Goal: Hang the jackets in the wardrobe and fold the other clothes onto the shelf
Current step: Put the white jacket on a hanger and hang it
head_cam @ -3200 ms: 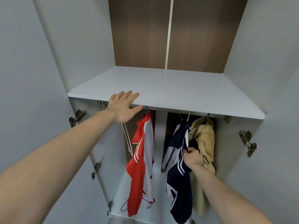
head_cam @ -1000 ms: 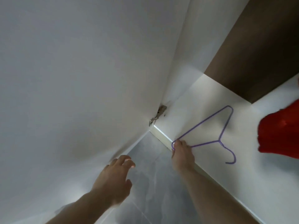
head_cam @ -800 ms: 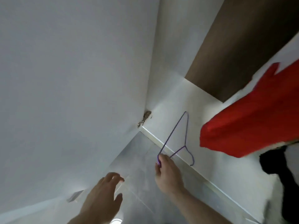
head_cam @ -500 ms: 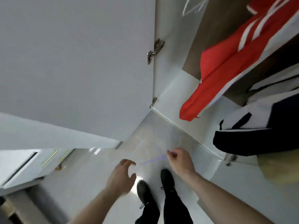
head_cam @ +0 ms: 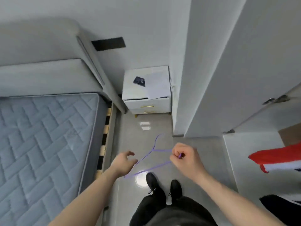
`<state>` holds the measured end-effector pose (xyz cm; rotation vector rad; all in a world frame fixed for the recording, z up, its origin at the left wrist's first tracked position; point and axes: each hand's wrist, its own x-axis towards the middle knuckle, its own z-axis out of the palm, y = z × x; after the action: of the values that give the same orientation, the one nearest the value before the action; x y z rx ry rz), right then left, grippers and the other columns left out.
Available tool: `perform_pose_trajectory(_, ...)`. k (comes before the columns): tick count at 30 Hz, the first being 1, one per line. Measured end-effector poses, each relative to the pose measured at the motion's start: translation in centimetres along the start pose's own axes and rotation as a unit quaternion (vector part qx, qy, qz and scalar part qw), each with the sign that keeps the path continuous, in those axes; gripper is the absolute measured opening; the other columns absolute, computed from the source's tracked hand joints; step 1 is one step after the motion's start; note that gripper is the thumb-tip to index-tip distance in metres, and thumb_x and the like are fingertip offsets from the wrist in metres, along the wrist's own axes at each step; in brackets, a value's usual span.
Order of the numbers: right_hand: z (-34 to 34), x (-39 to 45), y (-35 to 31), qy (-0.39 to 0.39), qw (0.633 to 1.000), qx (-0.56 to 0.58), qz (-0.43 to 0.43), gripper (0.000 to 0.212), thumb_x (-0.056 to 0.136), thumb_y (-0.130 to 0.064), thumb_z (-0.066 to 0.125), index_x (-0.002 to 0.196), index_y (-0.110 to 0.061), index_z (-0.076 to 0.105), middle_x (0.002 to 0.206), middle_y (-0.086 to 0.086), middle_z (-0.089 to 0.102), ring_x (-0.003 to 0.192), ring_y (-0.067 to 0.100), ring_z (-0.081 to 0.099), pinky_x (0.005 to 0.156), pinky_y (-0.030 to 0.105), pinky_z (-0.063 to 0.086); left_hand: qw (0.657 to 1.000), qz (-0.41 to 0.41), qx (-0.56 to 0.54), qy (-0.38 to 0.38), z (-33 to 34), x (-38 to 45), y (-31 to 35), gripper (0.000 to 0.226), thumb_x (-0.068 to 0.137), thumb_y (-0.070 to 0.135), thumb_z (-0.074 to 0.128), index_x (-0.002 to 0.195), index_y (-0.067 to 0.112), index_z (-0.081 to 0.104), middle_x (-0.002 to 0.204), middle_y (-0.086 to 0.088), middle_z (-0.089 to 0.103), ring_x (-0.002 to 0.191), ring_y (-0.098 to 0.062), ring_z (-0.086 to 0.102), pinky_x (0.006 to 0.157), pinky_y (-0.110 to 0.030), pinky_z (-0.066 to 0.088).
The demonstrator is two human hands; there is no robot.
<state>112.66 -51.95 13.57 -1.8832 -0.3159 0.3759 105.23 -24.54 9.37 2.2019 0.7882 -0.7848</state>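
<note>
Right hand (head_cam: 184, 158) has its fingers curled tight around one corner of a thin purple wire hanger (head_cam: 150, 158), which it holds in the air above the grey floor (head_cam: 143, 128). From this hand the hanger reaches to the left, and its hook points up in the picture, toward a white bedside cabinet (head_cam: 146, 90). Left hand (head_cam: 123, 163) is just beside the far end of the hanger, with fingers loosely spread and nothing in them; I cannot tell if it touches the wire.

On the left is a bed with a bare grey quilted mattress (head_cam: 45, 136), and wooden slats show at its edge. On top of the cabinet lie a small dark object (head_cam: 139, 81) and a sheet of paper. An open white wardrobe door (head_cam: 228, 67) stands on the right, edge toward the camera, with hinges on the frame behind it. At the far right a red jacket with a white stripe (head_cam: 276, 156) hangs into view, and below it a dark garment (head_cam: 280, 204) is partly visible.

Between the bed and the wardrobe there is only a narrow strip of floor. The person's two black shoes (head_cam: 152, 181) stand in it, and a ceiling light is reflected as a bright spot beside them
</note>
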Motion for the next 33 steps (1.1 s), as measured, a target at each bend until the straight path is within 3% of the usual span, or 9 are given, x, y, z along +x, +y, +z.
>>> perform_pose_trajectory(4, 4.2, 2.1, -6.8, -0.069, 0.994, 0.025, -0.077, 0.042, 0.071, 0.004, 0.059, 0.059, -0.022, 0.028, 0.063, 0.015, 0.042, 0.062, 0.034, 0.039, 0.058, 0.039, 0.034, 0.981, -0.100, -0.165, 0.034, -2.1, -5.6, -9.9, 0.070, 0.083, 0.053, 0.073, 0.141, 0.019, 0.055, 0.134, -0.003, 0.062, 0.121, -0.020, 0.060, 0.101, -0.029, 0.044)
perform_pose_trajectory(6, 6.6, 2.3, -9.5, -0.113, 0.988, 0.042, -0.098, 0.044, 0.074, 0.007, 0.059, 0.058, -0.020, 0.029, 0.064, 0.017, 0.041, 0.063, 0.038, 0.038, 0.058, 0.054, 0.041, 0.959, -0.128, -0.245, 0.063, -2.4, -8.8, -14.6, 0.069, 0.078, 0.055, 0.073, 0.137, 0.021, 0.059, 0.127, 0.003, 0.065, 0.115, -0.016, 0.061, 0.100, -0.029, 0.046)
perform_pose_trajectory(9, 10.9, 2.2, -12.8, -0.184, 0.975, 0.046, -0.117, 0.054, 0.079, 0.020, 0.060, 0.054, -0.018, 0.032, 0.065, 0.017, 0.045, 0.064, 0.039, 0.043, 0.061, 0.060, 0.045, 0.908, -0.158, -0.366, 0.128, -2.2, -13.0, -21.2, 0.078, 0.061, 0.052, 0.077, 0.130, 0.020, 0.060, 0.115, 0.000, 0.070, 0.100, -0.017, 0.066, 0.081, -0.032, 0.049)
perform_pose_trajectory(12, 17.2, 1.0, -16.3, -0.246, 0.959, 0.071, -0.123, 0.064, 0.080, 0.030, 0.056, 0.049, -0.023, 0.039, 0.063, 0.012, 0.050, 0.063, 0.025, 0.048, 0.060, 0.042, 0.047, 0.867, -0.189, -0.425, 0.178, -1.3, -17.2, -27.5, 0.072, 0.068, 0.038, 0.082, 0.132, 0.016, 0.058, 0.122, -0.008, 0.064, 0.105, -0.025, 0.065, 0.091, -0.036, 0.050)
perform_pose_trajectory(15, 24.2, -1.2, -19.3, -0.299, 0.942, 0.096, -0.115, 0.053, 0.081, 0.026, 0.056, 0.049, -0.012, 0.037, 0.064, 0.021, 0.050, 0.062, 0.019, 0.050, 0.061, 0.023, 0.044, 0.877, -0.264, -0.349, 0.201, 0.2, -21.7, -34.2, 0.039, 0.085, 0.036, 0.076, 0.120, 0.038, 0.058, 0.123, -0.004, 0.046, 0.118, -0.025, 0.057, 0.108, -0.034, 0.045)
perform_pose_trajectory(17, 29.3, -2.8, -20.9, -0.336, 0.928, 0.112, -0.118, 0.055, 0.081, 0.025, 0.056, 0.048, -0.015, 0.037, 0.062, 0.019, 0.047, 0.060, 0.018, 0.048, 0.061, 0.020, 0.043, 0.845, -0.279, -0.408, 0.202, 1.1, -24.9, -38.0, 0.004, 0.090, 0.033, 0.072, 0.093, 0.032, 0.072, 0.107, -0.005, 0.058, 0.099, -0.017, 0.062, 0.090, -0.026, 0.050)
perform_pose_trajectory(19, 34.2, -4.2, -21.9, -0.371, 0.915, 0.104, -0.124, 0.050, 0.082, 0.024, 0.057, 0.050, -0.010, 0.037, 0.064, 0.022, 0.045, 0.062, 0.019, 0.048, 0.062, 0.021, 0.043, 0.824, -0.275, -0.444, 0.219, 2.0, -27.8, -41.6, 0.031, 0.096, 0.021, 0.067, 0.065, 0.017, 0.070, 0.073, -0.005, 0.061, 0.060, -0.008, 0.058, 0.059, -0.019, 0.046)
perform_pose_trajectory(26, 48.3, -6.9, -21.5, -0.444, 0.874, -0.133, -0.148, 0.029, 0.088, -0.012, 0.073, 0.064, -0.011, 0.056, 0.066, -0.003, 0.064, 0.069, 0.015, 0.056, 0.067, 0.024, 0.043, 0.719, -0.345, -0.443, 0.409, 2.5, -36.4, -50.0, 0.040, 0.098, 0.022, 0.062, 0.060, 0.017, 0.049, 0.053, 0.004, 0.042, 0.055, -0.016, 0.042, 0.057, -0.034, 0.032)
perform_pose_trajectory(33, 60.3, -11.4, -22.5, -0.501, 0.765, -0.336, -0.225, 0.012, 0.084, -0.032, 0.077, 0.082, -0.032, 0.065, 0.110, -0.002, 0.067, 0.115, 0.026, 0.057, 0.091, 0.035, 0.043, 0.643, -0.389, -0.422, 0.506, 2.3, -39.5, -54.4, 0.039, 0.091, 0.027, 0.064, 0.064, 0.006, 0.049, 0.058, -0.012, 0.052, 0.060, -0.028, 0.052, 0.065, -0.041, 0.050)
